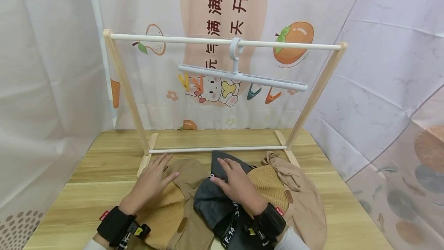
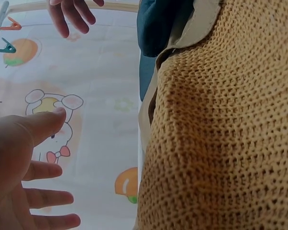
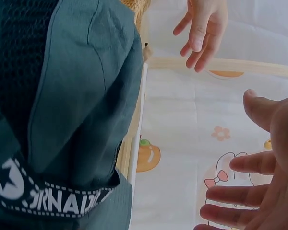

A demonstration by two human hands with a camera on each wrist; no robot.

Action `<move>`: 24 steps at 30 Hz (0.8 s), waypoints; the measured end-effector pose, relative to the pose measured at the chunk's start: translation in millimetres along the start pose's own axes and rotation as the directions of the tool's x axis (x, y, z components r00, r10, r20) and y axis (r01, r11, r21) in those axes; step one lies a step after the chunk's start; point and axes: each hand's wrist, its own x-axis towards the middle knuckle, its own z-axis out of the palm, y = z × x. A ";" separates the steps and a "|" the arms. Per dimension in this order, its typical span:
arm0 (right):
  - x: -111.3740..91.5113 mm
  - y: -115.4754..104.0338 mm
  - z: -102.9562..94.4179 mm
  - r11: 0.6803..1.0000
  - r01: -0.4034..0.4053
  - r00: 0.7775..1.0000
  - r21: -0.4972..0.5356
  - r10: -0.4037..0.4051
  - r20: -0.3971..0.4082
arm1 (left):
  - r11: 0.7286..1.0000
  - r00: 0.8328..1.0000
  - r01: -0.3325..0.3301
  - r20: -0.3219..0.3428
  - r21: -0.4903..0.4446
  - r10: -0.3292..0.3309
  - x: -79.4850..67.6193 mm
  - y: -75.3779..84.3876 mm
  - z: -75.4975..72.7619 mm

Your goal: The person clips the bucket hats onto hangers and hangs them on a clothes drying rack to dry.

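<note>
My left hand (image 1: 150, 182) hovers over a tan sun hat (image 1: 164, 209) with a yellow knitted panel and a brown tag. Its fingers are straight and spread, and nothing is between them in the left wrist view. Over a dark teal hat (image 1: 209, 200) with a white-lettered band, my right hand (image 1: 237, 186) is held with fingers extended, holding nothing. A second tan hat (image 1: 306, 207), with a knitted panel and gathered cloth, lies to the right. The hats lie side by side, partly hidden under my hands and wrists.
Behind the hats stands a wooden rack (image 1: 130, 92) with a white top bar (image 1: 166, 39). From it hangs a light-blue hanger (image 1: 267, 81), tilted down to the right, with several clips: yellow, teal (image 1: 253, 92) and orange (image 1: 272, 96). A printed curtain (image 1: 145, 99) backs the wooden table (image 1: 83, 192).
</note>
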 end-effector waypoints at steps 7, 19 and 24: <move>1.5 -8.5 3.4 1.000 0.020 0.999 0.003 -0.020 0.031 | 0.999 0.999 0.023 0.031 -0.037 -0.022 -1.6 -4.6 -1.1; 5.3 -26.3 13.6 0.998 0.065 0.996 0.008 -0.065 0.067 | 0.999 1.000 0.021 0.014 -0.046 -0.021 -9.5 -11.5 -2.7; 8.1 -34.5 17.8 0.998 0.065 0.993 0.024 -0.067 0.093 | 0.999 0.999 -0.019 -0.033 -0.031 0.018 -12.5 -16.1 -4.6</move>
